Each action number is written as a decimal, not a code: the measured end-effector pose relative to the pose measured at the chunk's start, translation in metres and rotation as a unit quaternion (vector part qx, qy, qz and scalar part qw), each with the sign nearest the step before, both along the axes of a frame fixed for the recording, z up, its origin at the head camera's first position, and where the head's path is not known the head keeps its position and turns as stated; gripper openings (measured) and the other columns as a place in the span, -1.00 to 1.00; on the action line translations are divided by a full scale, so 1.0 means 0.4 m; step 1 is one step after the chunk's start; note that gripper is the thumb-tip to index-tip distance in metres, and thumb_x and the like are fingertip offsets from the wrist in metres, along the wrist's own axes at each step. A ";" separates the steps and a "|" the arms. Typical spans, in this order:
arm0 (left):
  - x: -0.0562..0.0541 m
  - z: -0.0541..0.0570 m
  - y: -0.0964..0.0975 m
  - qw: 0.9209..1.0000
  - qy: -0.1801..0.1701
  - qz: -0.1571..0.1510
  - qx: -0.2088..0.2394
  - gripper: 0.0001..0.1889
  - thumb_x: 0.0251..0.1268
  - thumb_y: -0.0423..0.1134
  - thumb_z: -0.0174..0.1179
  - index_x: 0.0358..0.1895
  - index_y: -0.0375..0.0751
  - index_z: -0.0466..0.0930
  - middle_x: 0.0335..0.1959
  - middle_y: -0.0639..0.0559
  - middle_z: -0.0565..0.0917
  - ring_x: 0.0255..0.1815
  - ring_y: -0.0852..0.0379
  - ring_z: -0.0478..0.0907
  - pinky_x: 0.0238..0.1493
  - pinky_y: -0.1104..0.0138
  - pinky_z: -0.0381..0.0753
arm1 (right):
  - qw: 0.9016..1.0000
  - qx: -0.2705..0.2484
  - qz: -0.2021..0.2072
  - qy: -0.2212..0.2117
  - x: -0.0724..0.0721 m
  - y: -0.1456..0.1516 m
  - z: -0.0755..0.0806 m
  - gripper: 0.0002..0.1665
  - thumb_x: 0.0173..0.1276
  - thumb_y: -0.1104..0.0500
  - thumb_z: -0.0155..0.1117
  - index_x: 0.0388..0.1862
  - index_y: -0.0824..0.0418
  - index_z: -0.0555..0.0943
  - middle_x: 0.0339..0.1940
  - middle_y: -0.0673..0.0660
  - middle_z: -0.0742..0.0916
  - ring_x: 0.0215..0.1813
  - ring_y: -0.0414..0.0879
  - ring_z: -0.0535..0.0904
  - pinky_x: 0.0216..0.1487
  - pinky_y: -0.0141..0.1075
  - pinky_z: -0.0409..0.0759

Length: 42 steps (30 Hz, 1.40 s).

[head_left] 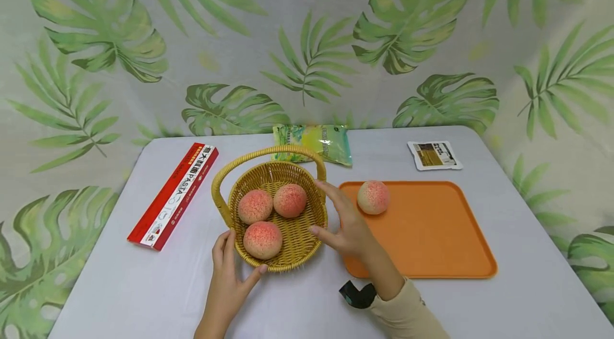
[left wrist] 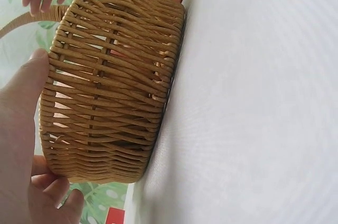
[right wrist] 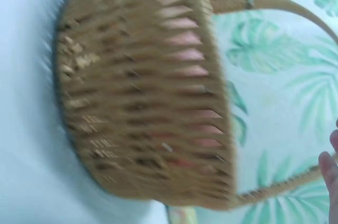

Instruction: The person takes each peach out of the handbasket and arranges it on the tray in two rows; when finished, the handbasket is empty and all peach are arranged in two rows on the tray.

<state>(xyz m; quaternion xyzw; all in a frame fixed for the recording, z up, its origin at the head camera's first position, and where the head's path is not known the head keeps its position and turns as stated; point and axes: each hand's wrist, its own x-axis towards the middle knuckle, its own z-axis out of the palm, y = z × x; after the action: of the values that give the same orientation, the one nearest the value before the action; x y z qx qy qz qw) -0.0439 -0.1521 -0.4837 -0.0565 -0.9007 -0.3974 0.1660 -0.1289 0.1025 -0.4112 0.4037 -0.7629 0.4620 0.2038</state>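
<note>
A woven basket (head_left: 295,237) with an arched handle stands on the table, holding three pink-and-cream peaches: one at left (head_left: 255,206), one at right (head_left: 290,200) and one in front (head_left: 263,240). My left hand (head_left: 231,280) holds its near left side, thumb at the front rim and fingers bent against the outer wall, as the left wrist view shows. On the other side, my right hand (head_left: 347,227) is beside the right rim near the handle's foot, fingers spread and nothing in its grasp. The right wrist view is blurred; only fingertips (right wrist: 328,166) show at its edge.
To the right lies an orange tray (head_left: 431,232) with another peach (head_left: 373,197) at its far left corner. A red pasta box (head_left: 172,198) lies at left. Behind the basket is a green-yellow packet (head_left: 331,144); a small white-and-brown pouch (head_left: 435,155) lies at back right.
</note>
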 end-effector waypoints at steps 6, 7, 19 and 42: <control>-0.001 0.001 -0.001 1.000 0.011 0.000 -0.005 0.03 -0.16 -0.09 0.43 0.36 -0.35 -0.03 0.25 -0.22 0.06 0.24 -0.09 0.08 0.08 -0.01 0.21 | 0.999 0.027 0.022 -0.006 -0.007 -0.051 -0.032 -0.16 0.25 -0.17 0.09 0.29 0.38 0.18 0.23 0.29 0.37 0.27 0.05 0.23 0.24 -0.17 0.18; -0.002 0.002 -0.001 1.000 0.014 0.001 -0.006 0.03 -0.16 -0.09 0.43 0.36 -0.35 -0.03 0.25 -0.22 0.06 0.24 -0.08 0.08 0.09 0.00 0.21 | 0.999 0.030 0.023 -0.009 -0.007 -0.057 -0.036 -0.16 0.25 -0.18 0.08 0.29 0.37 0.18 0.24 0.28 0.37 0.27 0.06 0.23 0.24 -0.16 0.18; -0.003 -0.003 -0.003 1.000 0.018 -0.001 -0.002 0.03 -0.15 -0.10 0.43 0.36 -0.36 -0.03 0.25 -0.23 0.06 0.24 -0.08 0.08 0.06 -0.01 0.23 | 0.997 0.066 0.021 -0.015 -0.012 -0.096 -0.074 -0.16 0.25 -0.21 0.06 0.28 0.35 0.21 0.25 0.20 0.36 0.26 0.03 0.24 0.22 -0.15 0.21; -0.003 -0.003 0.000 1.000 0.022 -0.007 0.001 0.02 -0.15 -0.11 0.43 0.35 -0.38 -0.03 0.25 -0.25 0.05 0.24 -0.13 0.08 0.05 -0.06 0.25 | 0.978 0.170 0.041 -0.114 -0.019 -0.123 -0.077 -0.07 0.15 -0.20 0.21 0.37 0.14 0.07 0.26 0.10 0.38 0.27 -0.20 0.21 0.24 -0.26 0.18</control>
<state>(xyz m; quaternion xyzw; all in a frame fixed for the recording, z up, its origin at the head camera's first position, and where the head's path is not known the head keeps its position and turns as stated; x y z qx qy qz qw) -0.0451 -0.1522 -0.4847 -0.0713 -0.8962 -0.3977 0.1833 -0.1364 0.0532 -0.4421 0.4084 -0.8310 0.3768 0.0247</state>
